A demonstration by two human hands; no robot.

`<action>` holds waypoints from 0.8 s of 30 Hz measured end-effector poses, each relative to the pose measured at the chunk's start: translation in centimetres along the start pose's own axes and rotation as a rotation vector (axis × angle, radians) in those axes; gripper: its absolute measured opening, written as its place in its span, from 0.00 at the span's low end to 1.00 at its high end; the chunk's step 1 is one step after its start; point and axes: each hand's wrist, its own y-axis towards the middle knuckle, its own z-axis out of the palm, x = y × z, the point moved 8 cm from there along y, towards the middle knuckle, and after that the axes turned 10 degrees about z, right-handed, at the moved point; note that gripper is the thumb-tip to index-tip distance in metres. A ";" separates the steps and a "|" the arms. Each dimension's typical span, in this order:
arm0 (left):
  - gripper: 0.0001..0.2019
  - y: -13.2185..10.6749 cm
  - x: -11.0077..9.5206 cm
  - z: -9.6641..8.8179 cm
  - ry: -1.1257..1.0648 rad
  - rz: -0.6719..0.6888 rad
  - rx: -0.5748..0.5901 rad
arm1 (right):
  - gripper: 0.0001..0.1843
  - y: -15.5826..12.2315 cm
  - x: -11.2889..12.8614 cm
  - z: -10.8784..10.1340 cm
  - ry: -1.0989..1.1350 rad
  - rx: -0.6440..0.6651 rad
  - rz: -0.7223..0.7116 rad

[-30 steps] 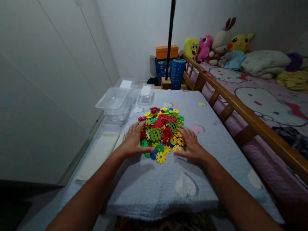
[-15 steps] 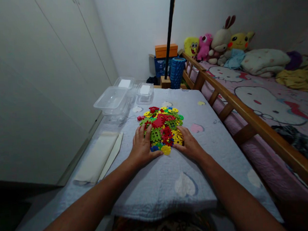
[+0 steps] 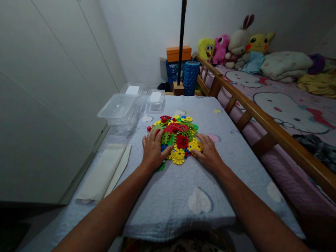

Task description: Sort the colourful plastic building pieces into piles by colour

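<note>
A heap of red, green, yellow and blue plastic interlocking pieces [image 3: 178,135] lies on a pale blue quilt [image 3: 175,194]. My left hand [image 3: 153,149] rests flat on the heap's near left side, fingers stretched out over the pieces. My right hand [image 3: 206,152] lies against the heap's near right side, fingers apart and touching yellow round pieces. Neither hand grips anything.
Clear plastic boxes [image 3: 120,110] and lidded tubs [image 3: 155,99] stand at the far left of the quilt. A white folded cloth [image 3: 104,170] lies on the left. A wooden bed rail [image 3: 269,132] runs along the right, a black pole [image 3: 180,36] stands behind, plush toys [image 3: 234,44] beyond.
Both hands slid forward and inward, pushing the loose pieces at the near edge into a tighter heap. The view shifted slightly to the right.
</note>
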 end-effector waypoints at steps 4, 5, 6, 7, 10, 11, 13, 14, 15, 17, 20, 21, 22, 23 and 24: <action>0.31 -0.6 0.0 -1.1 0.008 0.001 -0.046 | 0.31 0.1 -1.1 -1.3 -0.063 -0.048 0.036; 0.30 -0.7 0.1 -1.3 0.012 0.001 -0.056 | 0.29 0.1 -1.5 -1.6 -0.080 -0.055 0.045; 0.30 -0.8 0.2 -1.6 0.017 -0.001 -0.064 | 0.28 0.1 -1.8 -2.0 -0.095 -0.060 0.052; 0.30 -0.9 0.4 -1.8 0.020 -0.004 -0.069 | 0.26 0.1 -2.1 -2.3 -0.105 -0.060 0.056; 0.30 -1.2 1.3 -2.2 0.027 -0.024 -0.081 | 0.24 -0.1 -2.8 -2.9 -0.098 -0.022 0.058; 0.30 -1.2 1.7 -2.2 0.027 -0.032 -0.082 | 0.24 -0.2 -3.0 -3.0 -0.090 0.006 0.064; 0.31 -1.2 2.5 -2.0 0.022 -0.047 -0.070 | 0.27 -0.4 -3.0 -2.8 -0.080 0.078 0.080; 0.32 -1.2 2.8 -1.7 0.015 -0.054 -0.055 | 0.28 -0.5 -2.9 -2.6 -0.083 0.115 0.086; 0.32 -1.2 3.2 -1.4 0.005 -0.059 -0.038 | 0.28 -0.6 -2.7 -2.3 -0.090 0.145 0.087; 0.33 -1.2 3.7 -0.7 -0.025 -0.058 -0.007 | 0.27 -0.7 -2.0 -1.9 -0.098 0.180 0.074; 0.32 -1.1 3.9 0.1 -0.060 -0.029 0.023 | 0.22 -0.6 -0.9 -1.5 -0.076 0.188 0.042; 0.32 -1.1 3.9 0.2 -0.065 -0.021 0.027 | 0.20 -0.6 -0.7 -1.4 -0.063 0.187 0.032; 0.32 -1.1 3.9 0.2 -0.067 -0.016 0.030 | 0.19 -0.5 -0.4 -1.3 -0.050 0.186 0.022; 0.32 -1.1 3.9 0.2 -0.068 -0.015 0.031 | 0.18 -0.5 -0.2 -1.2 -0.039 0.186 0.013; 0.32 -1.1 3.9 0.2 -0.069 -0.014 0.030 | 0.17 -0.5 0.0 -1.1 -0.028 0.188 0.004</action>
